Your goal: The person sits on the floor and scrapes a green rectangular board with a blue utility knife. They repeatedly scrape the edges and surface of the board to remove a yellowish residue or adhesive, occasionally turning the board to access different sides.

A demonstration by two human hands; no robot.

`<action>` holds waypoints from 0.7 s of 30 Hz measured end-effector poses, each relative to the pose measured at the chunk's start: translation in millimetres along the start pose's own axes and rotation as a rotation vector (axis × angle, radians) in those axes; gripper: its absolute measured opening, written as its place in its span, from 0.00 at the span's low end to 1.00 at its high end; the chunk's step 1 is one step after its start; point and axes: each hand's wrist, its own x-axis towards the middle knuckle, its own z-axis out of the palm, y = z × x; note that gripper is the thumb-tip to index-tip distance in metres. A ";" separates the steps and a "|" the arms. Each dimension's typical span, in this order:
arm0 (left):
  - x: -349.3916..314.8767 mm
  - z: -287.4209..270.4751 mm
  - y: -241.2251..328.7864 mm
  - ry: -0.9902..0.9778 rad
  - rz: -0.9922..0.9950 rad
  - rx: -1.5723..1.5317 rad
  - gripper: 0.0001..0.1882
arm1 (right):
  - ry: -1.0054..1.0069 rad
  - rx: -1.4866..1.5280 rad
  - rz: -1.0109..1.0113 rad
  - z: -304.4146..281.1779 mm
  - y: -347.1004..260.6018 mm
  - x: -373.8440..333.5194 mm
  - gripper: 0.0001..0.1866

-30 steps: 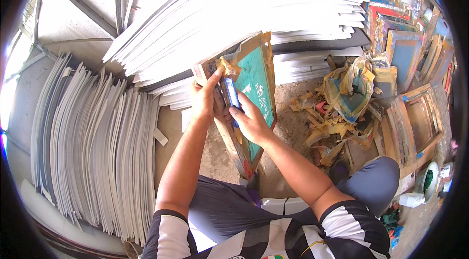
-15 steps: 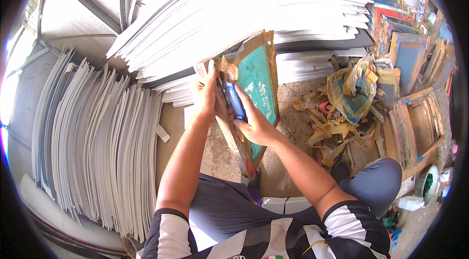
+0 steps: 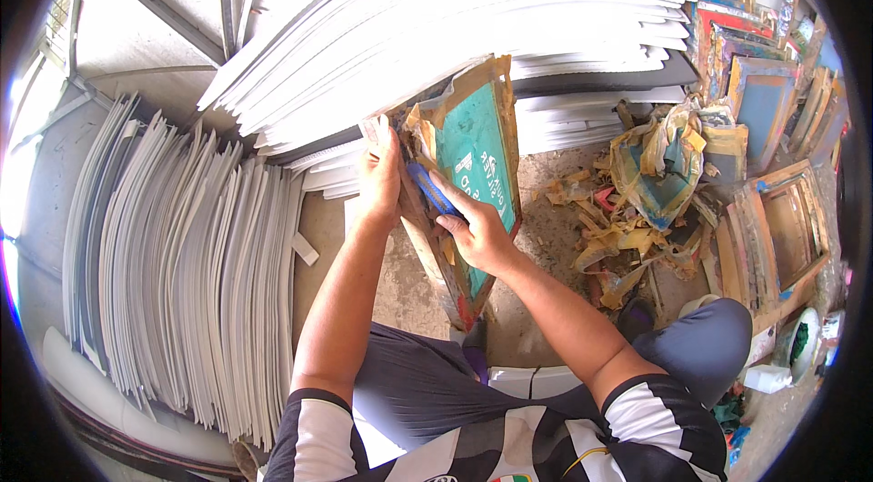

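In the head view, the rectangular wooden frame with paint-stained, tape-covered edges (image 3: 429,262) stands tilted on end in front of the person, between the legs. Its long edge faces the hands and its teal mesh panel with white markings (image 3: 466,144) is turned to the right, an angle that seems to leave the edge within easy reach of both arms. The lowest corner comes down close to a foot; whether it bears on the floor cannot be told.

The left hand (image 3: 379,180) grasps the frame high on its near-left side, the thumb pointing upward, most likely to brace the wood against pressure from the other side. The right hand (image 3: 479,234) is wrapped around a slim blue-handled hand tool (image 3: 431,190), its front end laid along the frame's edge; the tip is too hidden to make out. Just above, a crinkled yellow-brown flap of tape (image 3: 422,131) stands away from the wood.

To the right, a heap of torn yellow-brown scraps (image 3: 627,246) lies on the floor near the knee. Beyond it, a bare brown wooden frame (image 3: 806,191) leans with others, probably propped upright to save room.
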 end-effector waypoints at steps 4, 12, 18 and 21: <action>-2.7 7.0 1.5 0.027 0.007 0.017 0.19 | 0.048 0.042 0.076 -0.4 -2.2 -2.2 0.32; -7.1 12.8 7.2 0.037 0.002 0.018 0.16 | 0.091 0.028 0.120 -3.6 -7.1 -1.5 0.29; -7.1 9.7 6.6 0.009 0.001 0.009 0.16 | 0.200 -0.091 -0.096 0.0 -1.1 3.2 0.29; -6.9 9.2 6.4 0.005 -0.007 0.024 0.17 | 0.205 -0.076 -0.084 1.4 -2.6 4.1 0.29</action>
